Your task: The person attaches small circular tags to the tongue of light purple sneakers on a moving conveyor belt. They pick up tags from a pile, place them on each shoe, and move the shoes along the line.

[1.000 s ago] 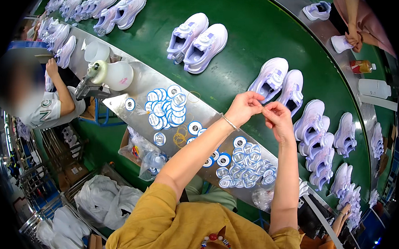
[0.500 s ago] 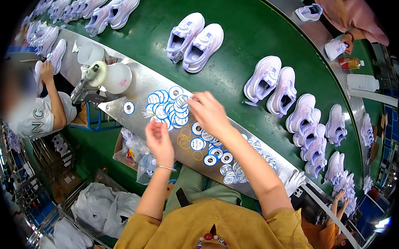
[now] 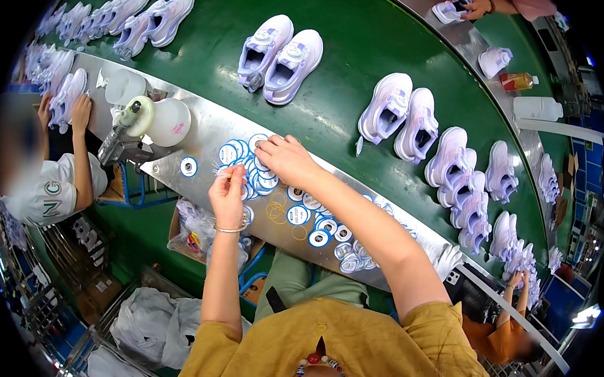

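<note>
Where the metal counter [image 3: 211, 125] runs beside the green belt [image 3: 338, 92], a pile of round tags [image 3: 262, 182] lies under and between the two hands. Flat, white-faced and rimmed in blue, they overlap like loose coins. One lone tag [image 3: 188, 167] lies apart at nine o'clock from the pile; between four and five o'clock from it are more round tags [image 3: 299, 215], some with dark centres, and at five o'clock some yellow rubber bands [image 3: 276, 211]. Between two and three o'clock, on the belt, stands a pair of pale lilac shoes [image 3: 387, 107].

The right hand hides part of the pile's upper right side, and the right forearm covers much of a further heap of tags [image 3: 351, 262]. The print is too small to make out.

The left hand [image 3: 228, 197] is at seven o'clock on the pile, its thumb and fingertips drawn close together beside thin pale strands [image 3: 221, 172]; I cannot tell whether its grip closes on them. The right hand [image 3: 287, 161] reaches in from four o'clock, fingers bent, tips at the top tags; whether its grip pinches one cannot be told.
</note>
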The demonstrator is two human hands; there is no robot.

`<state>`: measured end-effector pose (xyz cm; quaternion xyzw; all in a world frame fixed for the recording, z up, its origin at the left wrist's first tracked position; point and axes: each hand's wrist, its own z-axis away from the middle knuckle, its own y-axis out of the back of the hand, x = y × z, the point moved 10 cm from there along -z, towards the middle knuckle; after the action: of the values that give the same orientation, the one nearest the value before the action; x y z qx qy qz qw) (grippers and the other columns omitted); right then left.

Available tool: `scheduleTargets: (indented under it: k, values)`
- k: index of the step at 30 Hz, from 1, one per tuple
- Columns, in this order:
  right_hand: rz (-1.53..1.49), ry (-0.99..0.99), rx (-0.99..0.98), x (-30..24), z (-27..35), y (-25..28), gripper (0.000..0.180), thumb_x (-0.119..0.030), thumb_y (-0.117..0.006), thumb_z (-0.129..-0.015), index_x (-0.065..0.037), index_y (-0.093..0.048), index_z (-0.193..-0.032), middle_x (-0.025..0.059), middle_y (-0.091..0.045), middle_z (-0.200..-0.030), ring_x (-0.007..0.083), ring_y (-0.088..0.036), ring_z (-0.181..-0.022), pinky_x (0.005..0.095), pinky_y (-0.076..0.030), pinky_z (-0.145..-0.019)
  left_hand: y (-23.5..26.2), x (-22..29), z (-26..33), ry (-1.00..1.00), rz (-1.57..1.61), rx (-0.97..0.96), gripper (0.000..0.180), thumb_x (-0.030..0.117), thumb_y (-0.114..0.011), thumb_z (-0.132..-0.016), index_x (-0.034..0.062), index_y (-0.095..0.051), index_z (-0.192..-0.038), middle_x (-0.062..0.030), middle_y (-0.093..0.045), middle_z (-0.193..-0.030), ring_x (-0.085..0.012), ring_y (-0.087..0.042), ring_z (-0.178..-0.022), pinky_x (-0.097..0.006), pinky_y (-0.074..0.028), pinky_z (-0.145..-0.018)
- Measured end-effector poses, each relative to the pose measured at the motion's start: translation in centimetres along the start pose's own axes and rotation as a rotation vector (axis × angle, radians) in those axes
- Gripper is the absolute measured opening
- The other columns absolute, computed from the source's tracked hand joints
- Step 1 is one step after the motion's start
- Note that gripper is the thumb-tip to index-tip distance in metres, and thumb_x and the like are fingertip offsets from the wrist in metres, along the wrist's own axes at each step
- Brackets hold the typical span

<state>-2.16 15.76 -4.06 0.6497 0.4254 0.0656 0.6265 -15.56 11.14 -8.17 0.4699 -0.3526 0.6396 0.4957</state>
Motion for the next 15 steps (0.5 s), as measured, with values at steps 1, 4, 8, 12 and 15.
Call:
scheduleTargets:
  k: [1,4,8,12,15]
  values:
    - [0.015,-0.005,-0.058,0.1,0.0,-0.5,0.021,-0.004,-0.058,-0.071,-0.002,-0.058,-0.092,0.0093,-0.054,-0.099,0.0262,-0.051,-0.095,0.0352,-0.042,-0.081,0.0,0.2,0.1,0.0,-0.007,0.0,0.016,0.014,-0.059,-0.091,-0.0005,-0.064,-0.096,-0.0037,-0.064,-0.086,-0.0036,-0.049,-0.065,-0.017,-0.037,-0.053]
    - [-0.02,-0.066,-0.055,0.2,0.7,0.1,0.018,-0.003,-0.058,-0.069,-0.001,-0.057,-0.087,0.0108,-0.055,-0.095,0.0274,-0.052,-0.093,0.0362,-0.044,-0.078,0.5,0.8,0.3,-0.028,-0.003,0.021,0.014,0.014,-0.06,-0.09,0.0014,-0.064,-0.096,-0.0004,-0.062,-0.083,-0.0023,-0.049,-0.066,-0.016,-0.036,-0.053]
    - [-0.08,-0.139,-0.157,0.2,2.8,-0.6,0.022,-0.006,-0.062,-0.065,-0.005,-0.059,-0.087,0.0122,-0.06,-0.087,0.0291,-0.057,-0.089,0.0386,-0.047,-0.077,-0.3,1.2,0.5,-0.034,-0.023,-0.036,0.013,0.013,-0.06,-0.09,0.0013,-0.064,-0.096,0.0009,-0.061,-0.081,-0.0028,-0.049,-0.066,-0.017,-0.037,-0.054]
    - [-0.225,-0.24,-0.334,-1.2,3.4,-0.2,0.013,-0.006,-0.058,-0.064,-0.006,-0.059,-0.076,0.0128,-0.063,-0.076,0.0316,-0.061,-0.078,0.0451,-0.046,-0.072,0.1,0.6,0.4,-0.069,-0.098,-0.014,0.011,0.011,-0.059,-0.09,0.0014,-0.063,-0.093,-0.0021,-0.063,-0.083,-0.0045,-0.051,-0.066,-0.018,-0.04,-0.055]
    - [-0.299,-0.214,-0.048,-1.3,3.7,-2.8,0.007,-0.01,-0.058,-0.066,-0.007,-0.06,-0.073,0.0127,-0.062,-0.073,0.0322,-0.061,-0.074,0.0429,-0.047,-0.069,0.1,0.2,-0.6,-0.116,-0.092,-0.035,0.009,0.01,-0.059,-0.09,0.0012,-0.061,-0.091,-0.0054,-0.065,-0.086,-0.0053,-0.052,-0.066,-0.019,-0.042,-0.056]
